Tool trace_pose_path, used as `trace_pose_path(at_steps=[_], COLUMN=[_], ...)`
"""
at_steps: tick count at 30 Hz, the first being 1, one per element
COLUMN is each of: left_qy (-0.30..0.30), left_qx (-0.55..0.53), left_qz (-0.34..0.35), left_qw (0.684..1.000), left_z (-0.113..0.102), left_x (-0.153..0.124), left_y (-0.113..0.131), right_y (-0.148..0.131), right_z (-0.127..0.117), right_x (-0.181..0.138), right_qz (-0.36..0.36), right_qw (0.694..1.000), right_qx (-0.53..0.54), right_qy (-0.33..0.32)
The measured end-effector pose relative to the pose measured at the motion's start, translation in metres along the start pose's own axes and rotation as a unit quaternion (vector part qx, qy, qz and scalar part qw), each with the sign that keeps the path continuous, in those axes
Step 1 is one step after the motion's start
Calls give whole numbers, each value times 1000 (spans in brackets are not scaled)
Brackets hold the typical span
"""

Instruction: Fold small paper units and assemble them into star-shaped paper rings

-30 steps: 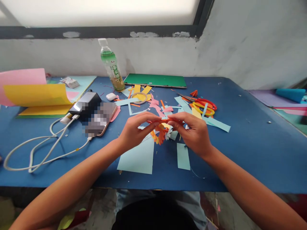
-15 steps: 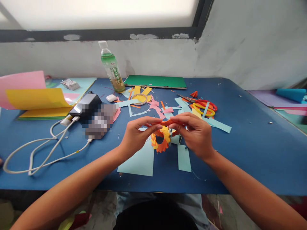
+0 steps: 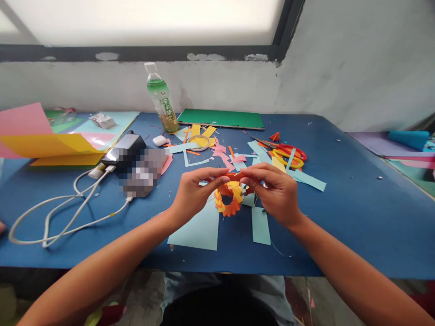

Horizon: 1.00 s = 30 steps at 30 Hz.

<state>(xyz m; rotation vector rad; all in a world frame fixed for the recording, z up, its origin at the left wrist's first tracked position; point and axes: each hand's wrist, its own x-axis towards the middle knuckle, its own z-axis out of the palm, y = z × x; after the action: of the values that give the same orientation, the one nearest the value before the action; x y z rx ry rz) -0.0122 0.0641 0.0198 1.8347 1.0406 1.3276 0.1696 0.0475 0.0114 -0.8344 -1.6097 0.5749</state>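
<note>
Between the fingertips of both hands is a small folded strip of orange paper [image 3: 234, 174]. My left hand [image 3: 199, 190] pinches its left end between thumb and forefinger. At the right end, my right hand [image 3: 277, 190] pinches it the same way, and its fingers partly hide the strip. Just below the fingers is a ring of interlocked yellow and orange folded paper [image 3: 232, 209]; the hands hide some of its top and right side. A pale blue paper sheet [image 3: 195, 231] lies under and left of the ring, and a smaller pale blue piece [image 3: 261, 226] lies to its right.
Paper scraps surround a tape roll [image 3: 199, 143] beyond my hands. Red- and yellow-handled scissors [image 3: 288, 156] lie right of them. A drink bottle [image 3: 163, 104] stands by a green board [image 3: 220, 118]. At left are a black charger [image 3: 127, 147], white cable [image 3: 50, 198] and coloured paper [image 3: 47, 145].
Both hands stay in nearly the same place, and the orange strip between the fingertips has tilted slightly. The camera view has shifted a little.
</note>
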Motion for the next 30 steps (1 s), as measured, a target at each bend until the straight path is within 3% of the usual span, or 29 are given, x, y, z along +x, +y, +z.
trace_pose_path(at_steps=[9,22,30], left_qy=[-30,-70,-59], left_qx=[-9,-44,-46], left_qz=[22,-43,35], left_qw=[999,996,997], left_z=[1,-1,-1], left_x=[1,0,1], left_y=[3,3,-1], right_y=[-3,-6,-5], right_z=[1,1,0], right_x=[2,3,2], right_qz=[-11,-15,28], right_qw=[1000,997,998], right_qx=[-12,-58,-8], right_qy=[1,44,51])
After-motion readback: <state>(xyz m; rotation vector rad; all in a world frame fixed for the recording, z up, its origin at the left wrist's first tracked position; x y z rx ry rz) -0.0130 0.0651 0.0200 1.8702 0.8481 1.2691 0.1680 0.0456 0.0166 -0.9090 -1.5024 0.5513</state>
